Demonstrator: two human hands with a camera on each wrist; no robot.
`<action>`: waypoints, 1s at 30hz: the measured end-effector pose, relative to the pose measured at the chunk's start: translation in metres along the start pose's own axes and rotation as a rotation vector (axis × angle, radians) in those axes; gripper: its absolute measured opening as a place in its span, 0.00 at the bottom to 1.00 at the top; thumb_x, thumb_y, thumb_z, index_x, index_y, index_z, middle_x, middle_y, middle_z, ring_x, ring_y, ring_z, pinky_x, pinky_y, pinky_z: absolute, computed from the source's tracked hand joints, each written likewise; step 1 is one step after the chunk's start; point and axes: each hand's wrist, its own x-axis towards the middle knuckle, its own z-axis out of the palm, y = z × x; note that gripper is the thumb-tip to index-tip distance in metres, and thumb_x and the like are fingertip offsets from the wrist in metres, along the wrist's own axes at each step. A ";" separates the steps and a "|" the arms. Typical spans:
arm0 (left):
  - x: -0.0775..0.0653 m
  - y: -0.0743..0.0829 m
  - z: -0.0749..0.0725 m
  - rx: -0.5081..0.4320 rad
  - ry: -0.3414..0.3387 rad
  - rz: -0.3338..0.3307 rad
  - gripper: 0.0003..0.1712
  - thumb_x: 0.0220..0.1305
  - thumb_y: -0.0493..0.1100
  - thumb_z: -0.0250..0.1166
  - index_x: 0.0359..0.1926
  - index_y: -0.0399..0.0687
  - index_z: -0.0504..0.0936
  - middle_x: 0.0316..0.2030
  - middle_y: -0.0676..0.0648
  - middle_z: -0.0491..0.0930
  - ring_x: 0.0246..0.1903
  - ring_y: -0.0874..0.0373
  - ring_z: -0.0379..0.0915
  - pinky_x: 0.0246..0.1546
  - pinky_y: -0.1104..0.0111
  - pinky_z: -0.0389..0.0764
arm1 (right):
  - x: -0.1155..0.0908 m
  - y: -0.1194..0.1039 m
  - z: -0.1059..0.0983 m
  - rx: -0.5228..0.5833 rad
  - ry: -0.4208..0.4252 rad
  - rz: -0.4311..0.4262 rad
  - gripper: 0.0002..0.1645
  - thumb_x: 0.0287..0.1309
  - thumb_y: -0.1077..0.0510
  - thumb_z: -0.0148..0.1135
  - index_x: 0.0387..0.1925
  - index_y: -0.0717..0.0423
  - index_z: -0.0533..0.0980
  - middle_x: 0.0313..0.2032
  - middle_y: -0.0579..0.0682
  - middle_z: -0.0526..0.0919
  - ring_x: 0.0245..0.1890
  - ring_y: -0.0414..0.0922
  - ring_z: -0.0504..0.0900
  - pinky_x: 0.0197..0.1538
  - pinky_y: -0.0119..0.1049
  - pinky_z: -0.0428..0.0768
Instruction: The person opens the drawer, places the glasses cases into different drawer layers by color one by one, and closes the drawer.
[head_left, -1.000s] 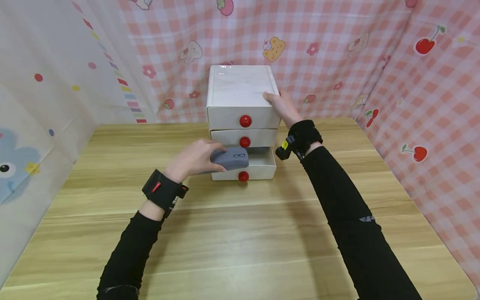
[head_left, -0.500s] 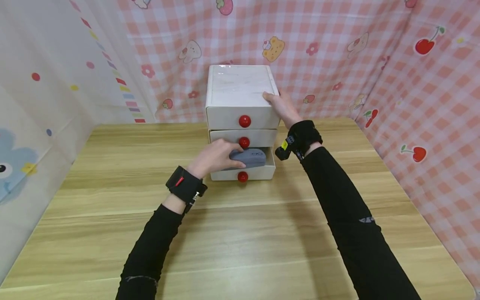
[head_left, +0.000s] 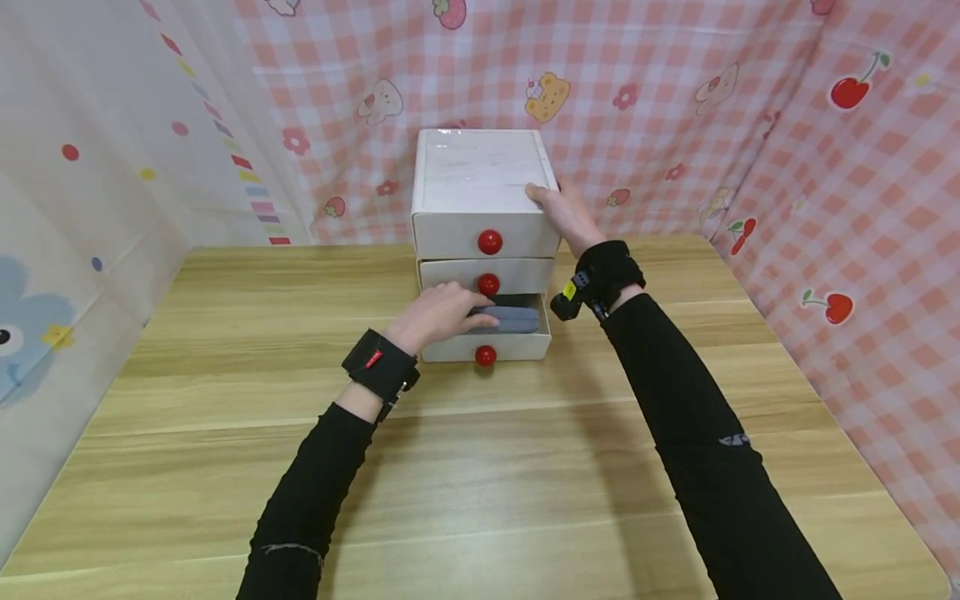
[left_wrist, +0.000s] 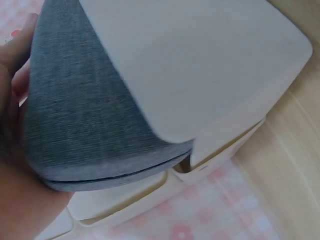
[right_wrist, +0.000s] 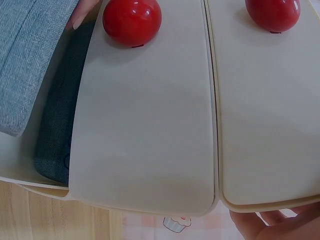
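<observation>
My left hand point(head_left: 446, 317) grips a grey-blue fabric glasses case point(head_left: 517, 320) by its left end, thumb toward me. The case is at the pulled-out bottom drawer point(head_left: 517, 346) of a small white drawer cabinet point(head_left: 480, 175), behind the drawer's front wall. In the right wrist view this drawer also holds a darker blue case point(right_wrist: 55, 130), partly hidden under the cabinet. At the cabinet's upper right edge, my right hand point(head_left: 572, 215) holds on, thumb on the top and fingers down the side. In the left wrist view the case's closed seam point(left_wrist: 120, 177) shows.
The upper two drawers are closed, each with a red round knob point(head_left: 490, 242). Beneath the cabinet spreads a light wooden table point(head_left: 480, 483). A pink checked curtain point(head_left: 465, 67) hangs close behind, with another at the right and a pale one at the left.
My left hand has moved right, carrying the glasses case from in front of the cabinet into the bottom drawer, where it sits lower and tipped. My right hand stays on the cabinet.
</observation>
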 end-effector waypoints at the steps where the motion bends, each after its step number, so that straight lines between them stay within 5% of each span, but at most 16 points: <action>1: 0.000 0.001 0.000 0.004 -0.014 -0.004 0.24 0.65 0.55 0.60 0.55 0.46 0.80 0.32 0.49 0.85 0.26 0.61 0.77 0.29 0.68 0.78 | 0.000 0.000 0.000 -0.002 0.000 0.001 0.37 0.67 0.42 0.48 0.73 0.46 0.52 0.70 0.51 0.62 0.66 0.47 0.66 0.69 0.43 0.64; 4: 0.000 0.003 -0.003 -0.010 -0.071 -0.026 0.23 0.67 0.50 0.58 0.59 0.46 0.77 0.19 0.52 0.72 0.18 0.63 0.65 0.21 0.72 0.66 | 0.000 0.000 0.000 -0.002 -0.003 0.006 0.38 0.67 0.42 0.47 0.73 0.46 0.51 0.70 0.51 0.62 0.66 0.47 0.66 0.69 0.43 0.64; 7: 0.001 0.006 -0.005 -0.034 -0.119 -0.048 0.23 0.67 0.46 0.57 0.62 0.47 0.74 0.18 0.53 0.62 0.16 0.62 0.56 0.19 0.72 0.58 | 0.000 0.000 0.000 0.004 -0.009 0.009 0.38 0.67 0.42 0.47 0.73 0.46 0.50 0.70 0.51 0.61 0.66 0.47 0.65 0.69 0.44 0.64; 12: 0.007 0.006 0.002 -0.002 -0.128 -0.010 0.22 0.66 0.40 0.57 0.61 0.45 0.75 0.32 0.47 0.79 0.25 0.59 0.65 0.25 0.71 0.66 | 0.001 0.001 0.001 0.009 -0.004 -0.001 0.38 0.67 0.43 0.47 0.73 0.47 0.51 0.69 0.51 0.62 0.65 0.47 0.66 0.69 0.43 0.64; 17: 0.009 0.001 0.012 0.004 -0.080 -0.003 0.20 0.64 0.34 0.59 0.57 0.46 0.79 0.44 0.45 0.83 0.33 0.58 0.72 0.35 0.68 0.76 | 0.000 0.003 0.002 0.008 -0.006 -0.008 0.37 0.67 0.43 0.47 0.73 0.47 0.51 0.69 0.52 0.62 0.65 0.47 0.66 0.69 0.43 0.64; 30: 0.006 0.000 0.016 0.110 0.091 0.058 0.17 0.53 0.34 0.70 0.46 0.47 0.85 0.43 0.48 0.86 0.42 0.52 0.82 0.41 0.60 0.83 | -0.001 0.000 0.000 0.011 -0.012 0.003 0.38 0.68 0.42 0.47 0.73 0.46 0.49 0.70 0.51 0.60 0.66 0.46 0.64 0.70 0.44 0.62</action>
